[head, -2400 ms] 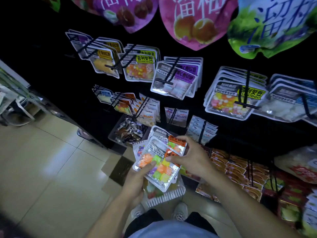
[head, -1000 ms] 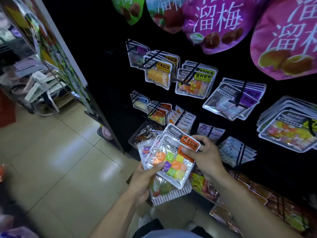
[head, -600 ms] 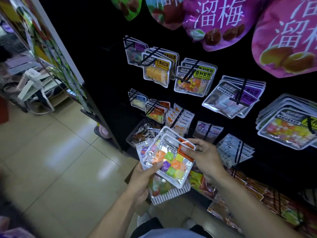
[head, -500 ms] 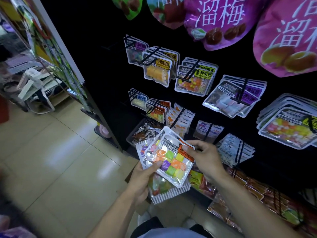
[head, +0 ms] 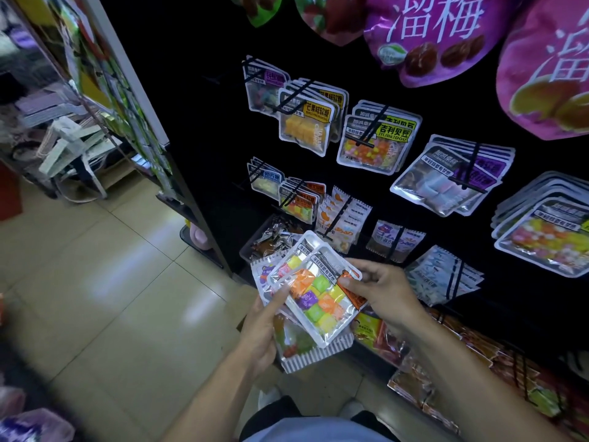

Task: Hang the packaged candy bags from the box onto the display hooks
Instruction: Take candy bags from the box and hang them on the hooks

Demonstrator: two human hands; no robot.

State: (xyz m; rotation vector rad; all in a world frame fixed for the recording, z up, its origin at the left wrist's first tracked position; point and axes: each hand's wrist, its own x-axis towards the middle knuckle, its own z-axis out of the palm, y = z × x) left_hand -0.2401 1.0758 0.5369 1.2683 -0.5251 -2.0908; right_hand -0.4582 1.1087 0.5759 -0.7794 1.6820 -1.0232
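A stack of clear candy bags with coloured cube sweets sits in my left hand, thumb on top, over a striped bag. My right hand pinches the top bag at its orange label corner. Black display hooks on the dark panel hold matching cube-candy bags just above my hands. The box is hidden.
More hung bags fill the panel: mango sweets, jelly beans, white marshmallows. Large plum bags hang above. A tray of wrapped sweets is below the hooks. Tiled floor lies to the left.
The view turned left along the panel. The stack dropped slightly and tilted, and my right hand shifted its pinch on the top bag's corner.
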